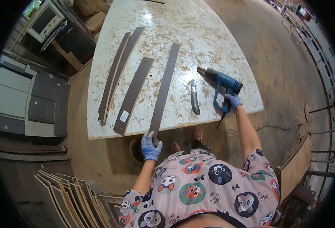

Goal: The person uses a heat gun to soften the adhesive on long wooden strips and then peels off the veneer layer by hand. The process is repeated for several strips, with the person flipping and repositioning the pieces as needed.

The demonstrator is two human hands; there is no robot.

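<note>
My gloved left hand (151,147) grips the near end of a long, narrow dark-brown board (166,81), which sticks out past the table's front edge. My right hand (234,102), also in a blue glove, is closed round the handle of a blue heat gun (224,80). The gun's metal nozzle points toward the far left, and its cord hangs over the edge. Between the two hands lies a knife (195,99) with a dark handle, its blade pointing away from me. A shorter, wider brown board (135,93) with a white label lies left of the long one.
Further left on the scuffed white table (198,49) lie more narrow brown strips (116,76), close together. Several panels (70,197) lean upright at the lower left. Grey panels (46,100) stand beyond the floor at left. A cable (266,127) trails across the floor at right.
</note>
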